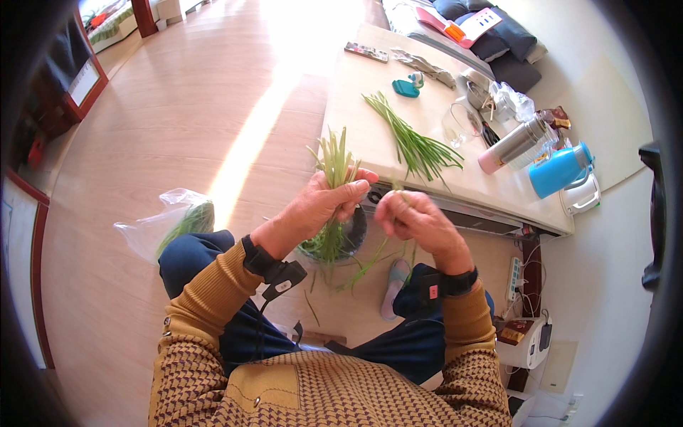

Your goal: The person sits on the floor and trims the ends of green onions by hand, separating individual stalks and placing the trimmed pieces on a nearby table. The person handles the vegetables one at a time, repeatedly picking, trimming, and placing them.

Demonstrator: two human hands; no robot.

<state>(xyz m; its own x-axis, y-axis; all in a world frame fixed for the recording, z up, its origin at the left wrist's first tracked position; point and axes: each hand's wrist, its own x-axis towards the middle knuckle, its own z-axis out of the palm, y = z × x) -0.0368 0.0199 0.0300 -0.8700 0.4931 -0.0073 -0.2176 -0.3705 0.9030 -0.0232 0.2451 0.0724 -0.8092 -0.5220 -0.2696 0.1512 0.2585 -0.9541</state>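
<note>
My left hand [325, 200] grips a bunch of long green stalks, likely garlic chives [335, 160], pale ends up and green leaves hanging down. Beneath it a dark bowl or basin [356, 232] on the floor holds green scraps. To the right, my right hand [408, 216] has its fingers closed on a few thin green strands [378, 255] that dangle below. A sorted bundle of the same greens [411, 140] lies on the pale table. At the left, beside my knee, more greens [193, 221] are in a clear plastic bag [152, 213].
The table [355, 117] holds a teal gadget [408, 87], a glass vessel [460, 125], a steel-and-pink thermos [512, 145], a blue jug [560, 171] and a white kettle [584, 196]. A power strip [515, 277] with cables is at the right. Loose strands lie on the floor near my slippered foot [395, 291].
</note>
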